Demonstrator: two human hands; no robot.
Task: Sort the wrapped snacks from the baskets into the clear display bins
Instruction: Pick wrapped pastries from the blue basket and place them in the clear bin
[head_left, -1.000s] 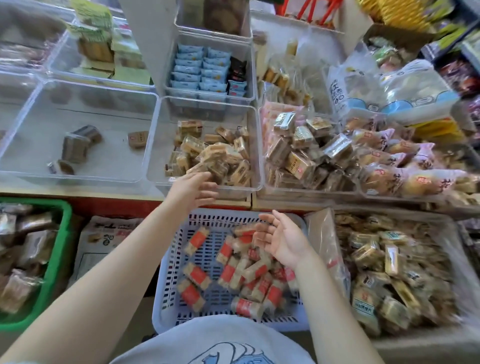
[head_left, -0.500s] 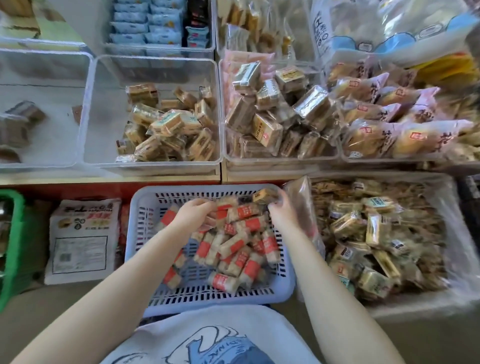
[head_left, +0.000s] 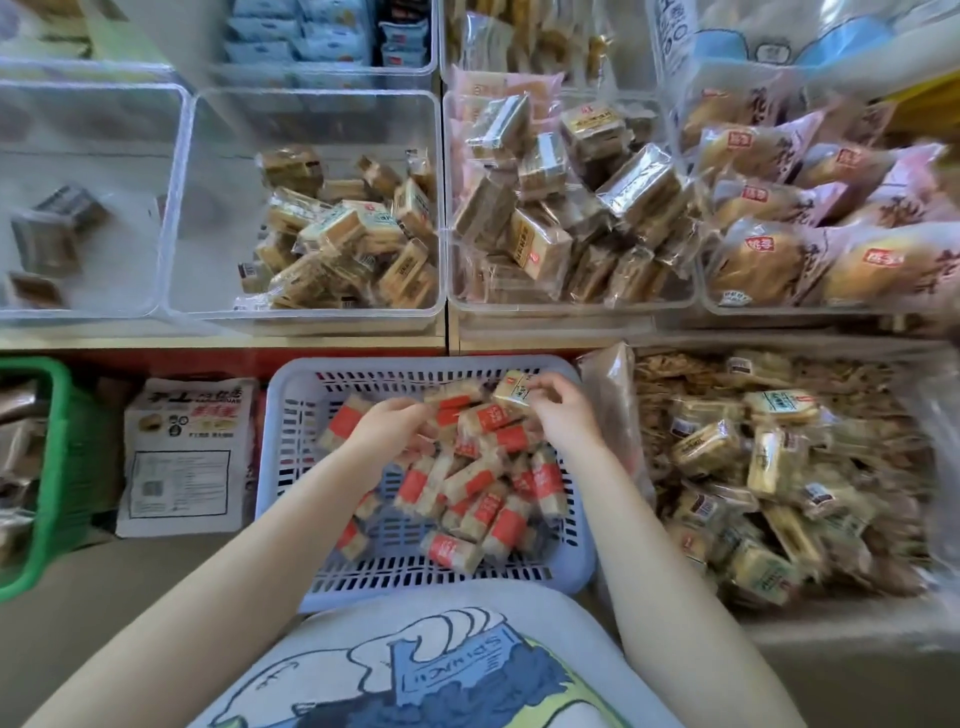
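Note:
A pale blue slotted basket (head_left: 291, 467) in front of me holds several red-and-clear wrapped snacks (head_left: 493, 519). My left hand (head_left: 387, 426) reaches into the pile, its fingers curled around red-wrapped snacks. My right hand (head_left: 558, 410) pinches a small beige wrapped snack (head_left: 511, 392) at the basket's far edge. Above, on the counter, a clear display bin (head_left: 311, 104) holds several beige wrapped snacks (head_left: 353, 234).
A clear bin (head_left: 571, 306) of brown wrapped cakes sits to the right, and a nearly bare clear bin (head_left: 93, 93) to the left. A green basket (head_left: 52, 467) stands far left, a printed carton (head_left: 187, 457) beside it, and a bag-lined box of mixed snacks (head_left: 779, 467) on the right.
Both hands dropped from near the counter bins into the blue basket. The left hand has closed over red snacks and the right has picked up a beige one. The camera tilted downward.

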